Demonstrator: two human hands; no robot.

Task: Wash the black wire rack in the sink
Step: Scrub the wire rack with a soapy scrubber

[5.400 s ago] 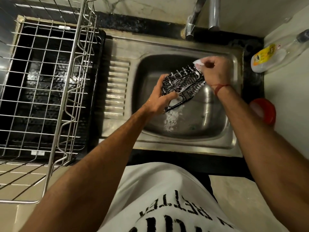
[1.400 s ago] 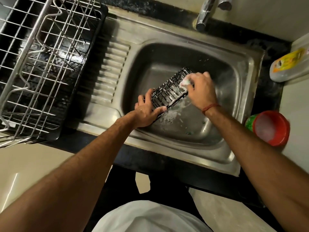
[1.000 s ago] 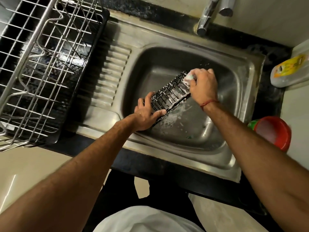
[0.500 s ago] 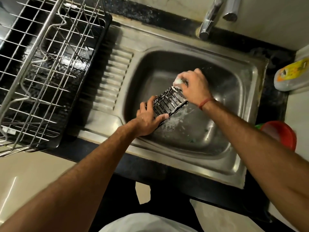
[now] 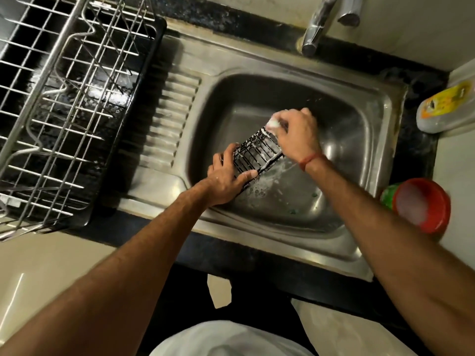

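Black wire rack (image 5: 257, 153) mid-frame over sink (image 5: 380, 140), soapy. Left hand (image 5: 226, 179) grips its near end, right hand (image 5: 295, 136) pinches a sudsy scrubber (image 5: 273, 123) at the far end. Scrubbing underway; rinse left.

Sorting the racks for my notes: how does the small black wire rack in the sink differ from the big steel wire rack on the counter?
The small black wire rack is dark and soapy, held tilted over the sink basin by the left hand; the big steel wire rack is silvery, far larger, untouched, sitting in a black tray. Both are open wire grids.
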